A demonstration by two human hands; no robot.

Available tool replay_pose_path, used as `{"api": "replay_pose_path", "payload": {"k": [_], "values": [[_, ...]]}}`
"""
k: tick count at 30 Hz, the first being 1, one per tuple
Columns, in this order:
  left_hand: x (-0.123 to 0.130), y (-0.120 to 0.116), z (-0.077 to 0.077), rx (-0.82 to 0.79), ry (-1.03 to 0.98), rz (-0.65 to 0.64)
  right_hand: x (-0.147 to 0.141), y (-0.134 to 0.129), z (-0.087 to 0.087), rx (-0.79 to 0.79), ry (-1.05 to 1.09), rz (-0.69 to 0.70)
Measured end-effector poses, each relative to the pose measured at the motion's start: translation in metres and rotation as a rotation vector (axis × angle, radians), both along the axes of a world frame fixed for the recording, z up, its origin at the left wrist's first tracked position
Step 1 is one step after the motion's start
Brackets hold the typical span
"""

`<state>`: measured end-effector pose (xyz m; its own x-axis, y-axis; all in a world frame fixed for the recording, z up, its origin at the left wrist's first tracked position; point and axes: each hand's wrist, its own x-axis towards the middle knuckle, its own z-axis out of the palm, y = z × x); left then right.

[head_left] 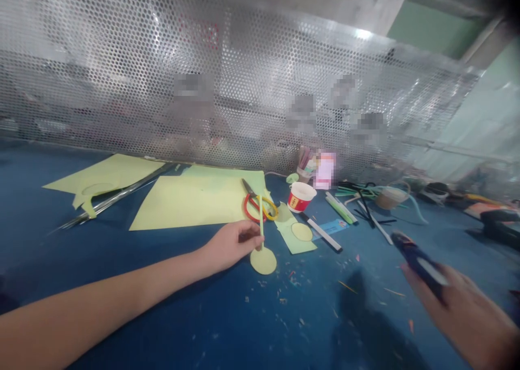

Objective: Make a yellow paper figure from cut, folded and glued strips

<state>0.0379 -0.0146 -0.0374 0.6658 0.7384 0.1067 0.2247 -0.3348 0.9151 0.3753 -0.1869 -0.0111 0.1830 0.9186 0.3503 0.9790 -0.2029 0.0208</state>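
Pinching a thin pale green stick (pixel 261 210), the left hand (pixel 233 244) is right around the middle of the frame, grip closed between thumb and fingers. The lower end of the stick meets a yellow-green disc (pixel 264 261), and its upper part crosses in front of the scissors (pixel 247 188), the ones with one red loop and one yellow.

Over at lower right, the right hand (pixel 467 305) has its grip wrapped around a dark tool (pixel 422 270) with a pale patch on its side. It's pretty blurry, so can't tell exactly what it is, but its far end points up and left.

As for the rest, a big yellow-green sheet (pixel 190 199) sits left of the scissors, with a second sheet (pixel 114 169) at far left that has a ragged corner. Just right of the scissors there's a cut scrap (pixel 298 244) with a round piece (pixel 301 231) on it. Behind that stands a red and white paper cup (pixel 301 196), plus a white marker (pixel 324 234) slanting nearby. Fuzzy stems (pixel 368 207) are tangled at centre right. All of it is on a blue surface (pixel 182 316) dotted with little bits, and a perforated screen (pixel 252 72) runs across the back.
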Motion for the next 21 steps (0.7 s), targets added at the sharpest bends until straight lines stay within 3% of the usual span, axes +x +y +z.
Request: {"api": "replay_pose_path", "payload": {"k": [2, 3, 5, 7, 11, 21], "values": [[0.000, 0.001, 0.000, -0.001, 0.004, 0.011, -0.027, 0.003, 0.015, -0.136, 0.246, -0.058], [-0.001, 0.001, -0.001, 0.001, 0.006, 0.017, -0.044, 0.006, 0.022, -0.178, 0.324, -0.021], [-0.001, 0.001, -0.001, 0.015, 0.010, 0.026, -0.079, 0.013, 0.033, -0.351, 0.693, 0.078], [-0.001, 0.000, -0.002, 0.029, 0.010, 0.028, -0.109, 0.022, 0.040, -0.433, 0.823, 0.103], [-0.002, -0.002, -0.002, 0.085, 0.055, 0.027, -0.141, 0.041, 0.044, -0.564, 0.865, 0.170], [-0.004, -0.004, -0.002, 0.200, 0.175, 0.063, -0.149, 0.056, 0.040, -0.647, 0.856, 0.196]]}}
